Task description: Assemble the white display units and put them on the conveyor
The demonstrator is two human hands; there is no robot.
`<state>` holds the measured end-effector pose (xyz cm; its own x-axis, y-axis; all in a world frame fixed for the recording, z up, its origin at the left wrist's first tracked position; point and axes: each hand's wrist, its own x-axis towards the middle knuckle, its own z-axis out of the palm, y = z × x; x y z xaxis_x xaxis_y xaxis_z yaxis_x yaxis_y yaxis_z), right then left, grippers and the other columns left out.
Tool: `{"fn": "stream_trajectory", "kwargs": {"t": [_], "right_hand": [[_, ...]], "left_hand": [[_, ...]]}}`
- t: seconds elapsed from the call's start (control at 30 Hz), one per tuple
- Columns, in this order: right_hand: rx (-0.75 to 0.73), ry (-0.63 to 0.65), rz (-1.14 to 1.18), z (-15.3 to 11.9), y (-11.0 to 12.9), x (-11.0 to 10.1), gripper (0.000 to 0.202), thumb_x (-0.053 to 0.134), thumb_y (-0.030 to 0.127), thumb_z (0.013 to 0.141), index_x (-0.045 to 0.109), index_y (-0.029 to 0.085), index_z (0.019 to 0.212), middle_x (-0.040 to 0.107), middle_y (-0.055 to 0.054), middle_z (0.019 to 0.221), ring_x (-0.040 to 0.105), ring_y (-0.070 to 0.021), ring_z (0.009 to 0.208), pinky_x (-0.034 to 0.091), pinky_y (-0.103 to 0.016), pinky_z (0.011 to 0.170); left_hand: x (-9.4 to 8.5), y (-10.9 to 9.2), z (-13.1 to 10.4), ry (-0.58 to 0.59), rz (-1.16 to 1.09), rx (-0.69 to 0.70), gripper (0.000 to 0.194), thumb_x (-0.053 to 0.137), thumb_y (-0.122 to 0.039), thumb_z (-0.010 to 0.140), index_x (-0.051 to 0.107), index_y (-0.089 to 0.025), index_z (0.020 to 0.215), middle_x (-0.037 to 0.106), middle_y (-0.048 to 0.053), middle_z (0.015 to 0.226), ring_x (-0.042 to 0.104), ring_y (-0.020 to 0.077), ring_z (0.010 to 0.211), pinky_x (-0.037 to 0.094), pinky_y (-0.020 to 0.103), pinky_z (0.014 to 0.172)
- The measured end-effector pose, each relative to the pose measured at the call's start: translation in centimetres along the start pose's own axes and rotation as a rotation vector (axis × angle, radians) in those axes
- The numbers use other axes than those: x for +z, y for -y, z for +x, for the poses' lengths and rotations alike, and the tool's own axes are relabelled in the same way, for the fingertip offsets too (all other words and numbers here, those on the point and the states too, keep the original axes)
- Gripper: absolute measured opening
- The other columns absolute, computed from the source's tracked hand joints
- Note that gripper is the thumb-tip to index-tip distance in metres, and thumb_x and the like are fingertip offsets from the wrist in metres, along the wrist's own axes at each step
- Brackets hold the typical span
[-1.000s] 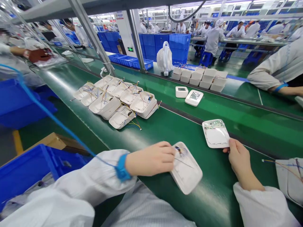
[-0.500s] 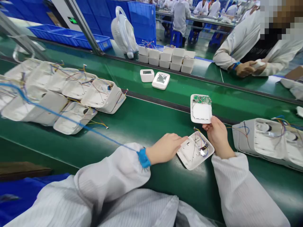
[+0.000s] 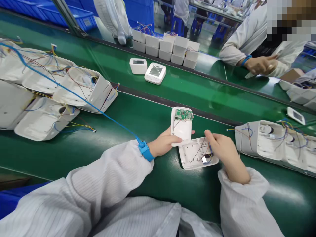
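Your left hand point(image 3: 163, 144) pinches the white cover point(image 3: 183, 127), circuit board point(image 3: 182, 114) apparently seated, by the far left edge of the wired shell point(image 3: 194, 154) on the green bench point(image 3: 168, 182); whether your right hand point(image 3: 223, 148) holds anything, I cannot tell; cover and shell look unjoined.

The green assembly bench point(image 3: 128, 113) bore wired white plastic housings point(image 3: 80, 87) at left and right, an open white shell point(image 3: 194, 154) between them, and, beyond a black strip point(image 3: 158, 100), white display units point(image 3: 155, 73).
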<state>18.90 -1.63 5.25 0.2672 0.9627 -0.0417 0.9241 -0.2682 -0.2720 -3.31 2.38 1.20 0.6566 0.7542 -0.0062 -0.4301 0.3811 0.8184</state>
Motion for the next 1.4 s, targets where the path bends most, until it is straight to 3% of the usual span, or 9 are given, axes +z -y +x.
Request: {"fn": "stream_trajectory", "kwargs": {"t": [0.13,0.23,0.43,0.63,0.77,0.9,1.03,1.23,1.4], "right_hand": [[-0.050,0.189,0.068,-0.2,-0.4,-0.2,0.052,0.048,0.059,0.088,0.056,0.023,0.051,0.059,-0.002,0.053,0.050,-0.0174,0.053,0.030,-0.029,0.050],[-0.112,0.248,0.218,-1.0,-0.5,-0.8,0.036,0.052,0.046,0.085,0.064,0.023,0.060,0.064,-0.001,0.058,0.054,-0.0167,0.056,0.036,-0.027,0.053],[-0.095,0.222,0.650,-2.0,-0.9,-1.7,0.029,0.062,0.048,0.083,0.069,0.020,0.082,0.073,-0.005,0.079,0.065,-0.0185,0.070,0.049,-0.027,0.062],[-0.120,0.343,1.120,-3.4,0.5,-2.0,0.019,0.067,0.040,0.088,0.068,0.021,0.087,0.072,-0.004,0.079,0.066,-0.0162,0.071,0.053,-0.027,0.064],[-0.076,0.417,1.268,-3.7,1.1,-1.4,0.020,0.065,0.040,0.090,0.069,0.022,0.086,0.073,-0.004,0.085,0.065,-0.0154,0.076,0.052,-0.026,0.065],[-0.138,0.488,1.371,-3.5,0.8,-1.2,0.027,0.066,0.047,0.089,0.068,0.022,0.079,0.069,-0.002,0.072,0.061,-0.0142,0.065,0.049,-0.026,0.058],[-0.216,0.420,1.241,-3.9,1.1,-1.1,0.025,0.074,0.045,0.081,0.066,0.022,0.078,0.067,0.000,0.066,0.059,-0.0143,0.057,0.046,-0.026,0.052],[-0.391,-0.029,0.623,-4.7,2.8,-0.2,0.014,0.066,0.032,0.088,0.067,0.022,0.078,0.068,0.002,0.068,0.059,-0.0121,0.057,0.047,-0.024,0.056],[-0.467,-0.153,0.417,-4.8,3.0,0.3,0.020,0.057,0.032,0.095,0.064,0.021,0.079,0.066,0.003,0.065,0.058,-0.0110,0.055,0.045,-0.023,0.055]], "left_hand": [[0.6,-0.4,-0.1,0.006,-0.142,-0.016,0.061,0.066,-0.048,0.074,0.060,-0.020,0.128,0.055,0.012,0.145,0.060,0.0363,0.123,0.048,0.051,0.103],[1.3,-0.3,-0.5,0.008,-0.217,-0.082,0.060,0.049,-0.061,0.084,0.063,-0.017,0.122,0.061,0.014,0.137,0.065,0.0337,0.114,0.051,0.048,0.099],[2.0,-0.2,-1.1,0.028,-0.251,-0.129,0.061,0.070,-0.047,0.070,0.064,-0.013,0.121,0.067,0.017,0.126,0.067,0.0342,0.108,0.055,0.041,0.087],[2.4,0.4,-1.7,-0.011,-0.247,-0.069,0.055,0.072,-0.035,0.070,0.065,-0.010,0.119,0.072,0.017,0.114,0.069,0.0308,0.101,0.053,0.040,0.088],[2.4,0.9,-2.0,-0.047,-0.181,-0.036,0.052,0.075,-0.030,0.072,0.063,-0.014,0.120,0.072,0.013,0.116,0.067,0.0300,0.104,0.051,0.039,0.088],[2.3,1.0,-2.1,-0.026,-0.109,-0.035,0.054,0.077,-0.032,0.074,0.061,-0.016,0.123,0.070,0.013,0.119,0.066,0.0297,0.106,0.051,0.038,0.087],[2.7,0.6,-2.1,0.013,-0.047,-0.029,0.048,0.076,-0.032,0.077,0.062,-0.016,0.120,0.071,0.012,0.112,0.067,0.0257,0.101,0.051,0.037,0.087],[2.8,1.0,-2.3,0.028,-0.106,-0.013,0.059,0.079,-0.044,0.074,0.061,-0.018,0.124,0.071,0.009,0.107,0.067,0.0209,0.091,0.052,0.032,0.081],[2.6,1.6,-2.2,0.051,-0.156,-0.022,0.061,0.077,-0.048,0.075,0.060,-0.018,0.125,0.070,0.011,0.111,0.066,0.0243,0.097,0.051,0.032,0.081]]}}
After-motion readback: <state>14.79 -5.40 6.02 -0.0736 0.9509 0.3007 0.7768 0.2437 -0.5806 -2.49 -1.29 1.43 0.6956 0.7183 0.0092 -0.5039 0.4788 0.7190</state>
